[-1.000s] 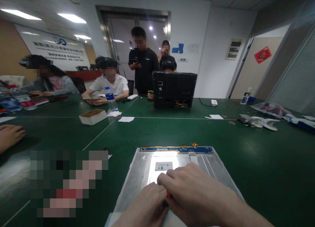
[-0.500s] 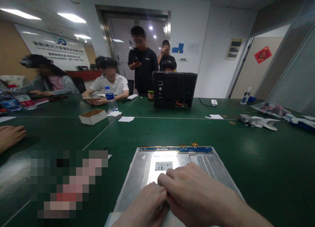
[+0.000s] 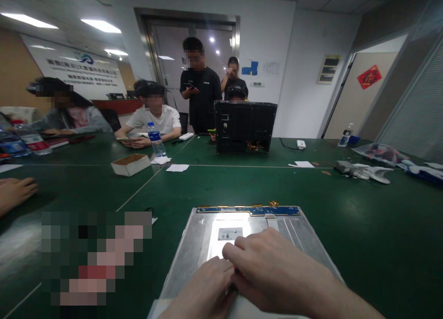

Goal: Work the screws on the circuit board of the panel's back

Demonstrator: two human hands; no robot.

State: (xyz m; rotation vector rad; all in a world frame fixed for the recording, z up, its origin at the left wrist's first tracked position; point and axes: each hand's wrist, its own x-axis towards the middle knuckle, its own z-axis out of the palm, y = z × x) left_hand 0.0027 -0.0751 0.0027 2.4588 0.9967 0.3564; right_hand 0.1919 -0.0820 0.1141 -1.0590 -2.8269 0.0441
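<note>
A flat silver metal-backed display panel lies on the table before me, with a narrow blue circuit board along its far edge. A pale ribbon cable runs from that board toward me. My left hand and my right hand meet over the near middle of the panel. Fingers on both hands are curled closed, the right partly over the left. A speck of red or orange shows between them; whatever they hold is hidden by the fingers.
A black equipment casing stands upright across the green table. An open white box and a water bottle are to its left. White and grey parts lie at the right. Another person's hand rests at the left.
My two hands have barely shifted over the panel. The panel stays in place.
</note>
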